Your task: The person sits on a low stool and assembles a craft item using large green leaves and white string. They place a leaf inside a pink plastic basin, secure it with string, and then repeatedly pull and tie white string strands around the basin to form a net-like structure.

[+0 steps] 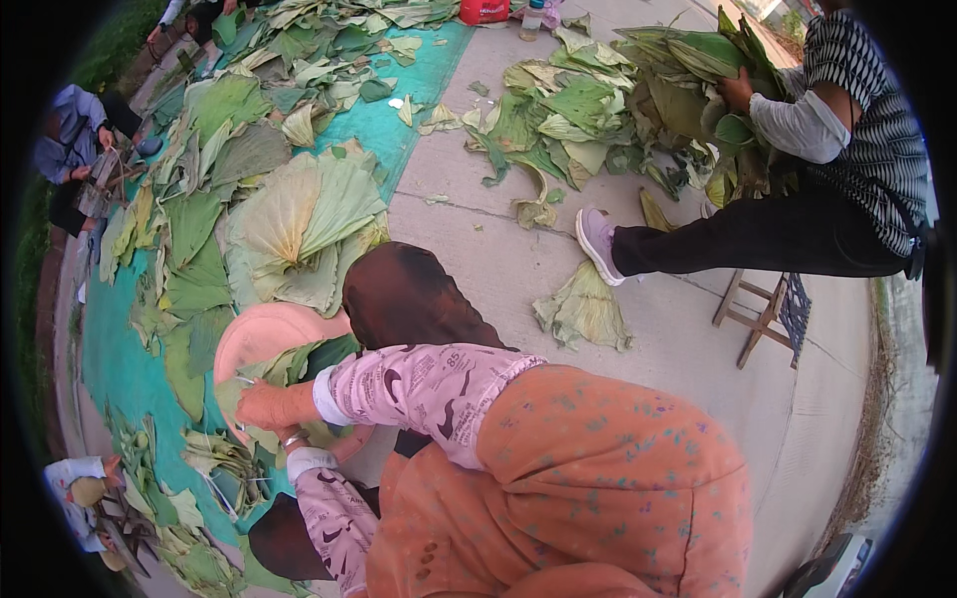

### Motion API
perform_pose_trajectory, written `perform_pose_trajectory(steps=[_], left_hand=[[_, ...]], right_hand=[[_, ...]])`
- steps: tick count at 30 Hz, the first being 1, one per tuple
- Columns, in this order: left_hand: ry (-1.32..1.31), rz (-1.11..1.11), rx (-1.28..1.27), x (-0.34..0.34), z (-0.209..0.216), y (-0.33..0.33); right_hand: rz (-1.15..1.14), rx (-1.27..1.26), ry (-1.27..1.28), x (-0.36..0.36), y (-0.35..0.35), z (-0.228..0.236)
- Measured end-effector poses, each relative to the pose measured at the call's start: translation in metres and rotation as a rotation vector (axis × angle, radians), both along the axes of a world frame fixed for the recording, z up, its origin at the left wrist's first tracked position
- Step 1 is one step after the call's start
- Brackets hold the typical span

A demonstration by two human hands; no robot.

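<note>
My right hand (275, 405), in a pink printed sleeve, is closed on a green lotus leaf (297, 367) over a round pink basin (251, 334). A small white thing shows by its fingertips, too small to name. My left hand (290, 433), with a band at the wrist, is just below it; its fingers are hidden behind the right hand and leaves. More leaf pieces lie in the basin. Beside it, a broad stack of pale, drying lotus leaves (309, 214) rests on a teal ground sheet (424, 75).
Leaf bundles (224, 463) and loose leaves cover much of the sheet. On the concrete (478, 269), a co-worker (847, 149) holds a large leaf bundle (698, 75) beside a leaf heap (568, 110). A folding stool (763, 314) stands behind them. Other people (80, 140) sit along the far left.
</note>
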State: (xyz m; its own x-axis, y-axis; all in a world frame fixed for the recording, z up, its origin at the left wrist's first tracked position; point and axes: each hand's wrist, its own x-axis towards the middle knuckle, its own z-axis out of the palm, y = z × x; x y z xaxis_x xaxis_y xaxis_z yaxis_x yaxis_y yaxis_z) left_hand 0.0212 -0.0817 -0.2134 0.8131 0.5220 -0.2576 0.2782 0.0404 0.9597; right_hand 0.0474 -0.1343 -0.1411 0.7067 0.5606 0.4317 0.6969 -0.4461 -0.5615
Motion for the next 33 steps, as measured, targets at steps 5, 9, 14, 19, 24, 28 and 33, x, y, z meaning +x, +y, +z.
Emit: perform_pose_trajectory(steps=[5, 9, 14, 19, 24, 28, 33], left_hand=[[-0.035, 0.003, -0.02, 0.001, 0.002, -0.008], [-0.064, 0.01, -0.022, 0.0, 0.007, -0.014], [-0.102, 0.062, -0.011, -0.005, 0.011, -0.009], [-0.133, 0.093, 0.002, -0.008, 0.012, -0.014], [-0.16, 0.153, 0.027, -0.012, 0.015, -0.009], [-0.193, 0.195, -0.013, -0.013, 0.016, -0.004], [-0.268, 0.191, -0.134, 0.001, 0.015, -0.015]], right_hand=[[-0.064, 0.073, 0.041, -0.001, 0.01, -0.019], [-0.117, 0.118, -0.086, -0.002, 0.011, -0.024], [0.128, 0.017, -0.029, 0.002, -0.001, -0.004], [0.256, -0.053, 0.044, 0.012, -0.017, 0.011], [0.364, -0.044, 0.018, 0.014, -0.015, 0.015], [0.458, -0.096, 0.079, 0.009, -0.023, 0.034], [0.445, -0.069, 0.167, 0.017, -0.03, 0.026]])
